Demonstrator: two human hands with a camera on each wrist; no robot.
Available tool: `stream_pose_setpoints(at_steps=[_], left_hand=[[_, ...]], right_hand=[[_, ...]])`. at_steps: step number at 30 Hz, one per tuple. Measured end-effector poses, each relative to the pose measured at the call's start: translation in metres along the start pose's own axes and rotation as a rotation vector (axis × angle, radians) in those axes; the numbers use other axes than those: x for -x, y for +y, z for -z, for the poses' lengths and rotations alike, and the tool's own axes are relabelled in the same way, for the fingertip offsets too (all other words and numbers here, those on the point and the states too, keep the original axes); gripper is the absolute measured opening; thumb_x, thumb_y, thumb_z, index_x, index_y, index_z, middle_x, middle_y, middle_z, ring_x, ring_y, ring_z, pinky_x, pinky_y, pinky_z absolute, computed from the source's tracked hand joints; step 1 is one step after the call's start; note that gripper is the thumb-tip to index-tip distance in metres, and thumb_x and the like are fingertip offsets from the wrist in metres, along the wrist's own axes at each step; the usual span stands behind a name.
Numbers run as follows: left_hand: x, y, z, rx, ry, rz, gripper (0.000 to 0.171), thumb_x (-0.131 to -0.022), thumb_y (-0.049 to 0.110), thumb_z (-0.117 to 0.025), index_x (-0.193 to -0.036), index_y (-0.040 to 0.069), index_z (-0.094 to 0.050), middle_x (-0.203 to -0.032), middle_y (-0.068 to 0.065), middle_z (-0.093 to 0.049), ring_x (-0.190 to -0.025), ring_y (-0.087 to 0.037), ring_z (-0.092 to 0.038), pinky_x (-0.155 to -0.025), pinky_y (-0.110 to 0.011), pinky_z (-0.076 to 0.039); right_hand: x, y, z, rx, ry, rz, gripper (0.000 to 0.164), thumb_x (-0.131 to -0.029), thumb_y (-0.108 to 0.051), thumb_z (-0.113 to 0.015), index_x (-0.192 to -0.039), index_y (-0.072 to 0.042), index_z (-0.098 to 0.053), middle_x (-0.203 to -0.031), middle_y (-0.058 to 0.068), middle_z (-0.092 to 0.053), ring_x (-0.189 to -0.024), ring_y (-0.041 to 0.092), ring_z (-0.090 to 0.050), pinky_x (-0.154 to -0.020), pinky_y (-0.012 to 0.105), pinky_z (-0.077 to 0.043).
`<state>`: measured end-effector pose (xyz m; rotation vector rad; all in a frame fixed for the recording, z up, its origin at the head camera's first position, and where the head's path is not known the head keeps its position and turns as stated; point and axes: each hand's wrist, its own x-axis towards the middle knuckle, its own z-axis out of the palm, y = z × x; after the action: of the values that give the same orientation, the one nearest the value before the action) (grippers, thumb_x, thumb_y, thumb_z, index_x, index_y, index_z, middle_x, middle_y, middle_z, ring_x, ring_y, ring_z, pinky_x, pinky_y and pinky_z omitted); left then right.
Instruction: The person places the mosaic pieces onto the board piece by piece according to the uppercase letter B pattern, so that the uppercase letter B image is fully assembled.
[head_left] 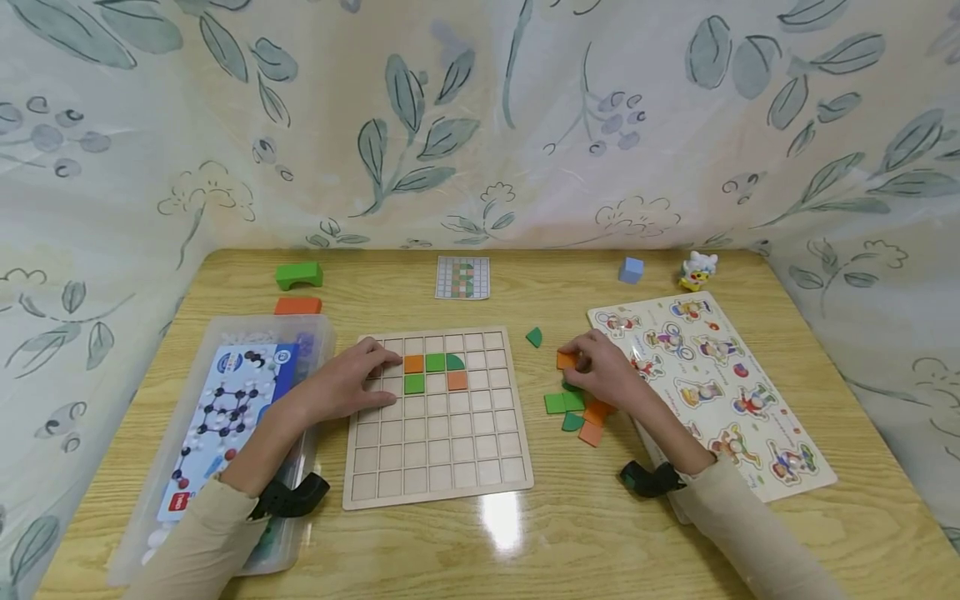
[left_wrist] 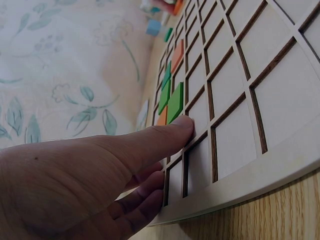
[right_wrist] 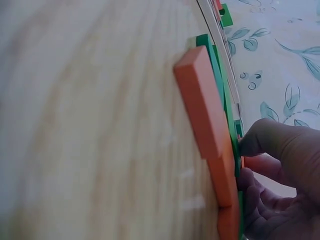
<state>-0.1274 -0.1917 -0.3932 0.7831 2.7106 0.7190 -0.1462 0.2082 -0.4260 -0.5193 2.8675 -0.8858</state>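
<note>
A wooden grid board (head_left: 438,497) lies in front of me. In its upper rows sit an orange square tile (head_left: 414,364), two green square tiles (head_left: 435,362), a dark green quarter-round tile (head_left: 454,362) and a light orange tile (head_left: 457,380). My left hand (head_left: 347,382) rests on the board's left side, fingers spread apart, with the thumb touching the grid beside the lower green tile (left_wrist: 175,102). At the loose tiles right of the board, my right hand (head_left: 603,367) pinches an orange tile (head_left: 566,360) at its fingertips. Below it lie green tiles (head_left: 555,403) and orange tiles (head_left: 591,433).
A lone green quarter-round (head_left: 533,337) lies right of the board. A pattern card (head_left: 462,277) is behind it. On the left stand a clear plastic box (head_left: 322,333) and green (head_left: 299,275) and red (head_left: 297,306) blocks. A picture puzzle (head_left: 750,375), blue cube (head_left: 631,270) and figurine (head_left: 698,271) are right.
</note>
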Motion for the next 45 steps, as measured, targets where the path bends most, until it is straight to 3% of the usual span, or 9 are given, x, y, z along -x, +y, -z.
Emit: stream_pose_setpoints(at_steps=[12,31,39,45], left_hand=[[-0.001,-0.001,0.001,0.003,-0.008,-0.003,0.048,-0.085,0.020,-0.075,-0.127,0.003,-0.060,-0.102,-0.007,-0.053,-0.087,-0.015,-0.046,-0.074,-0.029,-0.040],[-0.001,-0.002,0.000,0.009,-0.022,0.001,0.048,-0.086,0.022,-0.073,-0.128,0.003,-0.059,-0.106,-0.008,-0.053,-0.090,-0.016,-0.048,-0.077,-0.031,-0.042],[-0.001,-0.002,-0.002,0.014,-0.022,0.010,0.048,-0.086,0.021,-0.073,-0.128,0.003,-0.059,-0.107,-0.009,-0.053,-0.090,-0.018,-0.048,-0.078,-0.032,-0.042],[-0.002,-0.003,0.000,0.010,-0.019,0.008,0.049,-0.085,0.021,-0.074,-0.128,0.002,-0.059,-0.105,-0.009,-0.053,-0.089,-0.018,-0.047,-0.076,-0.031,-0.041]], right_hand=[[0.003,0.011,-0.003,-0.122,0.013,-0.005,0.027,-0.087,-0.006,-0.068,-0.114,-0.004,-0.067,-0.102,0.012,-0.054,-0.080,0.016,-0.051,-0.069,0.024,-0.043],[0.006,0.012,-0.006,-0.126,0.080,0.089,0.025,-0.085,-0.009,-0.071,-0.110,-0.006,-0.070,-0.090,0.004,-0.054,-0.072,0.010,-0.047,-0.064,0.023,-0.041],[0.014,-0.020,-0.013,-0.200,0.100,0.303,0.027,-0.082,-0.007,-0.073,-0.108,-0.008,-0.068,-0.091,0.004,-0.056,-0.072,0.010,-0.049,-0.061,0.024,-0.043],[0.012,-0.056,-0.025,-0.277,0.009,0.356,0.026,-0.082,-0.008,-0.072,-0.107,-0.010,-0.068,-0.091,0.001,-0.056,-0.073,0.010,-0.049,-0.062,0.022,-0.044]])
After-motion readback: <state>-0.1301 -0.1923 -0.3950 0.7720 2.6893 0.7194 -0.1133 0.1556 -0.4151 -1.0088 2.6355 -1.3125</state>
